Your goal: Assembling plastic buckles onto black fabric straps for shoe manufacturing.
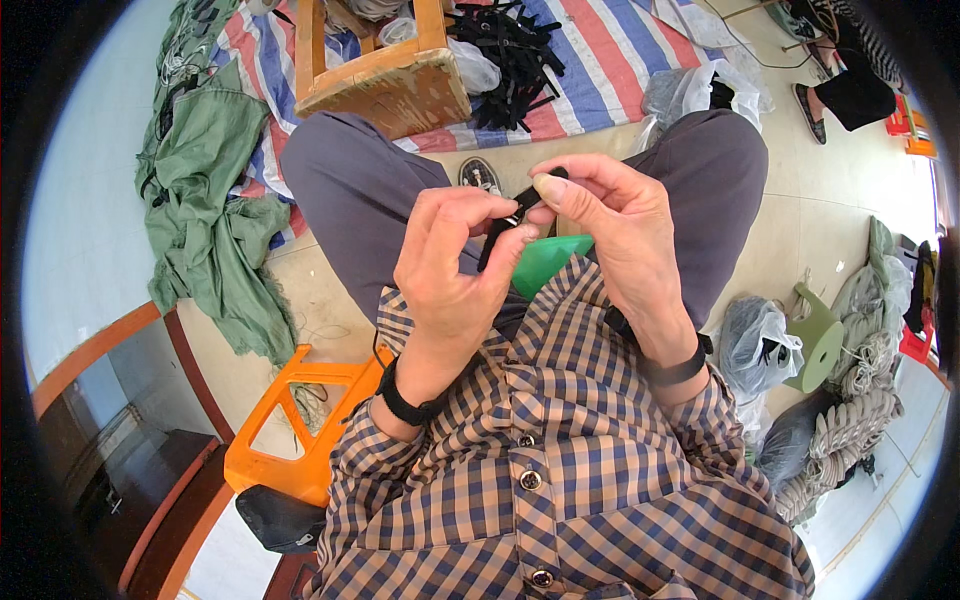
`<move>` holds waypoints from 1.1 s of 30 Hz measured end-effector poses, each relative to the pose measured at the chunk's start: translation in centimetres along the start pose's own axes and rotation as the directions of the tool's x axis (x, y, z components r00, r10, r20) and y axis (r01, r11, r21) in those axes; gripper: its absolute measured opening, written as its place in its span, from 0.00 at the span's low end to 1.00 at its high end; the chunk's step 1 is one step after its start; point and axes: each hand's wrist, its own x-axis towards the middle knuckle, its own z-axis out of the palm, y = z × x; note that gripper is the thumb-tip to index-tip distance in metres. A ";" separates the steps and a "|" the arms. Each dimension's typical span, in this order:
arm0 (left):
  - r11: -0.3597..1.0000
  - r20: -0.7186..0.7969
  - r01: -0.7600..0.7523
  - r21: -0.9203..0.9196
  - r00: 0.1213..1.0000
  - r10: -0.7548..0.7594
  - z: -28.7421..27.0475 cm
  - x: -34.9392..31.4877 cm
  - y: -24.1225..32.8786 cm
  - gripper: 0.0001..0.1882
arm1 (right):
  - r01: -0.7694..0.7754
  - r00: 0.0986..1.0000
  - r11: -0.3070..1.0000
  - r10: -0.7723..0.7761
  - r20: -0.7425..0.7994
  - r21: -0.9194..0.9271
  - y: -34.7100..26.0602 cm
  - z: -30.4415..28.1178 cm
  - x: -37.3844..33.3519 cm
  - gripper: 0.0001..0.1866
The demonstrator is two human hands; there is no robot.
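A short black strap [530,196] is stretched between my two hands, above my lap. A small shiny piece, perhaps a buckle, shows on it by my left fingertips; its details are too small to make out. My left hand [447,262] is closed in a pinch on the lower part of the strap, whose end hangs down beside the thumb. Thumb and fingers of my right hand [622,225] pinch the strap nearer its upper end. Just below the hands, a green plastic thing [548,266] sits between my thighs, partly hidden by my shirt.
A heap of black straps [505,62] lies on a striped sheet [600,50] ahead, beside a wooden stool [385,95]. An orange stool [300,400] stands at my left, near green cloth [205,190]. Plastic bags [760,345] and rope [850,430] lie right. Another person sits far right.
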 end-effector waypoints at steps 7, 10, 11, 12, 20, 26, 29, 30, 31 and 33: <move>0.997 -0.002 0.078 -0.008 0.997 -0.078 0.1 0.0 0.1 0.11 | 0.011 0.995 0.997 -0.004 0.100 -0.076 0.0 0.1 0.2 0.10; 0.997 -0.003 0.070 0.024 0.998 -0.070 0.1 0.0 0.3 0.11 | 0.028 0.996 0.984 -0.012 0.091 -0.176 0.0 0.0 0.2 0.09; 0.997 0.000 0.073 0.033 0.997 -0.073 0.1 0.0 0.3 0.11 | 0.026 0.996 0.984 -0.010 0.091 -0.177 -0.1 0.0 0.2 0.09; 0.997 0.001 0.075 0.033 0.997 -0.075 0.1 0.0 0.3 0.11 | 0.038 0.996 0.977 -0.019 0.089 -0.211 -0.2 0.2 0.2 0.09; 0.990 0.037 0.138 0.000 0.990 -0.138 -0.1 -0.2 0.1 0.11 | 0.045 0.995 0.956 -0.018 0.096 -0.289 -0.4 0.0 0.1 0.09; 0.999 0.077 0.019 0.031 0.997 -0.021 -0.4 0.4 -0.3 0.12 | 0.131 0.991 0.852 -0.093 0.099 -0.508 -0.6 -0.1 0.0 0.08; 0.998 0.120 -0.032 0.055 0.992 0.025 -0.5 0.6 -0.7 0.12 | 0.218 0.975 0.738 -0.190 0.113 -0.639 -0.4 0.4 -0.3 0.08; 0.998 0.122 -0.032 0.053 0.992 0.025 -0.6 0.6 -0.7 0.12 | 0.243 0.968 0.704 -0.219 0.122 -0.667 -0.4 0.6 -0.4 0.08; 0.998 0.149 -0.040 0.051 0.988 0.032 -0.8 0.7 -0.6 0.12 | 0.267 0.960 0.669 -0.247 0.132 -0.694 -0.4 0.6 -0.5 0.08; 0.997 0.175 -0.048 0.053 0.984 0.038 -0.9 0.8 -0.6 0.12 | 0.231 0.970 0.692 -0.215 0.110 -0.684 -0.5 0.7 -0.6 0.08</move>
